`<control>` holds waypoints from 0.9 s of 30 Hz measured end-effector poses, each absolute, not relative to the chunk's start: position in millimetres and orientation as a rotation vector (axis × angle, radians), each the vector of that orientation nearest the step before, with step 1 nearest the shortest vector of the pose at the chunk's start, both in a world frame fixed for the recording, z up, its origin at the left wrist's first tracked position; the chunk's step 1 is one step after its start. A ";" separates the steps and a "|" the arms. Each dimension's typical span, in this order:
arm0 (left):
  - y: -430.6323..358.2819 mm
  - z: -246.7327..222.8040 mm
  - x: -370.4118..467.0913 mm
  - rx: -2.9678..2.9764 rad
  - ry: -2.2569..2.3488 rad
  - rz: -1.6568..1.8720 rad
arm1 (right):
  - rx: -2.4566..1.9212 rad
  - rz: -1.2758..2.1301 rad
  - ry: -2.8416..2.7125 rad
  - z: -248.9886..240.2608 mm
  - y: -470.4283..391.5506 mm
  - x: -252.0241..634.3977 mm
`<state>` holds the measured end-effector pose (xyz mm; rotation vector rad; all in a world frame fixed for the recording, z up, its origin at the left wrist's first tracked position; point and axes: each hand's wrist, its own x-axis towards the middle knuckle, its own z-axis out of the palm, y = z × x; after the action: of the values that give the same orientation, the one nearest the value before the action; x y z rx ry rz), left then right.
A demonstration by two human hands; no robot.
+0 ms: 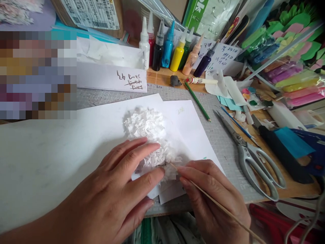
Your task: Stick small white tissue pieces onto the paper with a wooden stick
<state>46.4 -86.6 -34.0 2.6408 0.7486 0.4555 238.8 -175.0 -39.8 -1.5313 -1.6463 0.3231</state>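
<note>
A white ruffled paper flower [149, 130] lies on white paper sheets [76, 135] over a grey cutting mat [223, 145]. My left hand [119, 189] rests flat on the sheets, its fingertips pressing the flower's near edge. My right hand [210, 200] pinches a thin wooden skewer [218, 205], whose tip touches the flower's lower right petals. The skewer runs back toward the lower right past my wrist.
Grey scissors [256, 162] lie right of the paper beside a blue pencil [238, 127] and a green pencil [197, 101]. Several paint bottles [169, 47] stand at the back. A white box [111, 69] sits back left; a blue glue gun [309, 152] and coloured paper at right.
</note>
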 end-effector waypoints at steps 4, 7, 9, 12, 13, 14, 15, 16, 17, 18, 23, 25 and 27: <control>-87.7 -36.5 47.7 2.641 0.799 0.451 | -1.501 0.330 -1.609 -38.4 -173.4 238.4; -87.5 -38.0 48.3 2.641 0.814 0.469 | -1.489 0.331 -1.594 -37.0 -174.7 238.0; -87.1 -37.9 48.6 2.641 0.817 0.471 | -1.480 0.328 -1.587 -36.1 -175.5 237.8; -86.3 -36.9 48.9 2.656 0.813 0.457 | -1.458 0.345 -1.613 -34.5 -175.3 238.0; -86.0 -36.6 48.9 2.664 0.811 0.450 | -1.459 0.358 -1.628 -34.0 -175.2 238.3; -85.7 -36.3 48.9 2.674 0.810 0.446 | -1.463 0.375 -1.645 -33.4 -175.1 238.6; -85.4 -36.1 48.8 2.682 0.810 0.442 | -1.470 0.383 -1.655 -33.1 -175.1 239.0; -85.3 -36.0 48.6 2.690 0.811 0.439 | -1.473 0.379 -1.657 -32.8 -175.3 239.2; -85.1 -35.9 48.5 2.695 0.810 0.437 | -1.475 0.373 -1.655 -32.8 -175.7 239.3; -85.1 -35.8 48.3 2.699 0.809 0.436 | -1.472 0.361 -1.648 -33.0 -176.1 239.2; -85.7 -35.8 47.8 2.702 0.798 0.444 | -1.467 0.323 -1.577 -34.7 -176.9 238.5; -85.5 -36.4 47.3 2.701 0.798 0.443 | -1.461 0.335 -1.590 -35.1 -175.8 238.9; -84.4 -37.7 46.6 2.707 0.802 0.447 | -1.453 0.361 -1.625 -35.7 -174.6 239.2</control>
<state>46.6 -84.4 -37.7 2.7075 0.8017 0.4472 239.2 -174.6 -35.7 -1.4533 -1.6253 0.3614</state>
